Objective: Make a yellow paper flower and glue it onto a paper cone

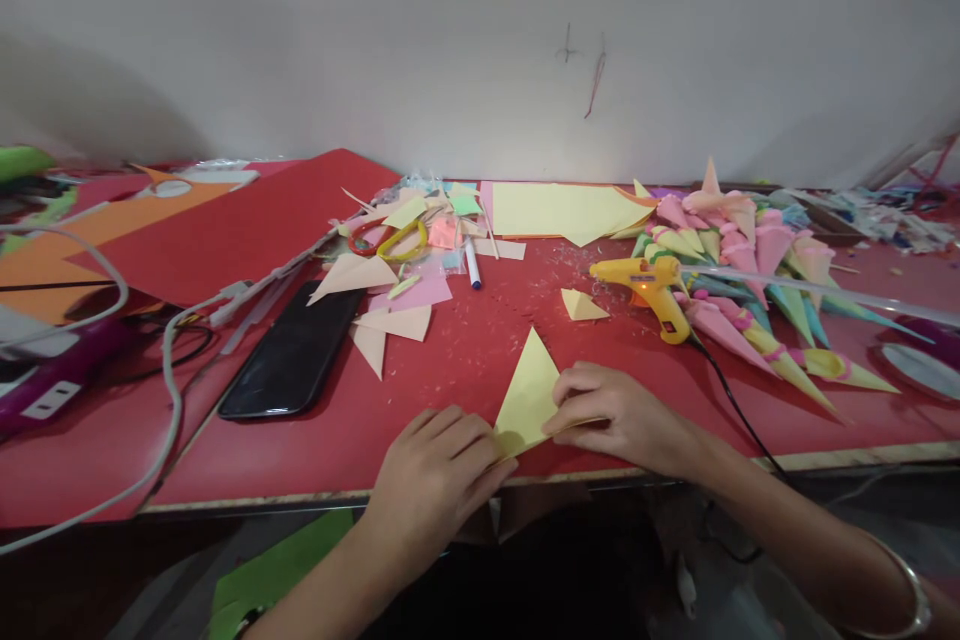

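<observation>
A yellow paper triangle (529,388) points away from me near the table's front edge. My left hand (441,465) pinches its lower left side, and my right hand (609,418) grips the lower right side, where the paper is bent or folded. Beyond it lies a small yellow paper piece (582,306). To the right of that piece rests a yellow glue gun (651,288) with a small orange light on. A black phone (295,355) lies on the left, partly under cream paper scraps (352,273).
Many colourful paper cones (776,250) are heaped at the right. Scissors (405,240), a white marker (472,265) and yellow sheets (562,207) lie at the back. Red card (255,220) and a white cable (171,360) occupy the left. A black cord (731,400) crosses the front edge.
</observation>
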`<state>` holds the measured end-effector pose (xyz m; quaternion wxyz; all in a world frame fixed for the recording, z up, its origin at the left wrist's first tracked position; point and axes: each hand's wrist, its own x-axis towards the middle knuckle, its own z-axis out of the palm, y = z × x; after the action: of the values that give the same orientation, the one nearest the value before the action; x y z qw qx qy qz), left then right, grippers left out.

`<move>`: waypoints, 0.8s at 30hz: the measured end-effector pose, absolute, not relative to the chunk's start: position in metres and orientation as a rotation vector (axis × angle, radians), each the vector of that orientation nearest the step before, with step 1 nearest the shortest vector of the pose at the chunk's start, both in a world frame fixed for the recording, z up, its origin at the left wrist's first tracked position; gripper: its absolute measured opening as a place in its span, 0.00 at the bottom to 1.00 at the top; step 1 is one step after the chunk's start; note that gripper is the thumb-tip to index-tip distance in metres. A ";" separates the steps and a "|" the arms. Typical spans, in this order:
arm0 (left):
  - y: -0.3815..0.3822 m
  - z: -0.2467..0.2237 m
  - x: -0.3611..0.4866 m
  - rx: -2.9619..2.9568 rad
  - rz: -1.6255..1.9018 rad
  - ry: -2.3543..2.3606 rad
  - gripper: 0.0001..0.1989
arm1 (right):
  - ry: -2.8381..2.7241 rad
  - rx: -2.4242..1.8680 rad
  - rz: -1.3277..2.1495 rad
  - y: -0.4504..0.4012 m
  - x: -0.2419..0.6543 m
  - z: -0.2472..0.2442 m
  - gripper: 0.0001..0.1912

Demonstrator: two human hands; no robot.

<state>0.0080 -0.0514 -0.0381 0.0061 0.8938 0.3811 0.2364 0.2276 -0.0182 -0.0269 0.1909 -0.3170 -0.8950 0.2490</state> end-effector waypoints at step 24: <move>-0.046 -0.037 0.014 2.655 0.744 1.374 0.14 | -2.282 -1.142 0.671 -0.026 0.221 -0.033 0.09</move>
<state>0.0137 -0.0459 -0.0369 0.0307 0.8614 0.4457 0.2415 0.2208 -0.0257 -0.0334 0.2490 -0.4192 -0.8376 0.2465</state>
